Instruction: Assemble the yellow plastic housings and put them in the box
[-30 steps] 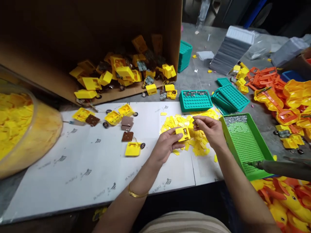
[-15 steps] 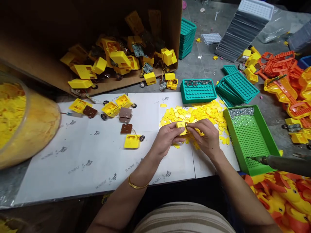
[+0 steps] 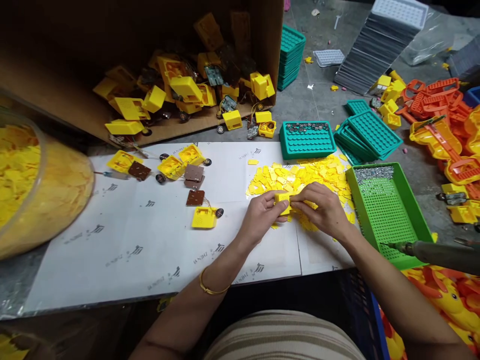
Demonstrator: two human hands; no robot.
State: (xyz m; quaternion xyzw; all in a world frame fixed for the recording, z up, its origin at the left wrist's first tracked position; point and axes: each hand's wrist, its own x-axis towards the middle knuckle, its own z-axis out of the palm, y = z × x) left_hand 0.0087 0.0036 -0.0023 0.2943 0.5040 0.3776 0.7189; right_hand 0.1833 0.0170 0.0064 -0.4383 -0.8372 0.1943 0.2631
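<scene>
My left hand [image 3: 260, 215] is closed around a small yellow plastic housing [image 3: 282, 201] with a patch of pinholes on its face, the thumb pressing on its lower part. At the housing's right edge, my right hand [image 3: 325, 209] has its thumb and fingers pinched together; whatever lies between the fingertips is hidden. Both hands are over the near side of a spread of small flat yellow plastic pieces [image 3: 313, 172]. To the left on the white board [image 3: 150, 260] lie several open yellow housings [image 3: 203, 218] with wires, round black-rimmed parts and brown circuit boards [image 3: 139, 170].
Behind the yellow pieces stands a teal tray [image 3: 308, 142] with round metal parts. A green basket [image 3: 397, 215] of screws is at right, a screwdriver-like tool [image 3: 431, 251] reaching over it. A cardboard box [image 3: 258, 30] of housings and a tub [image 3: 67, 195] flank the left side.
The housing in my left hand has moved slightly right and turned a little. My right fingers have closed in at its right edge, where a small dark metal part was visible before.
</scene>
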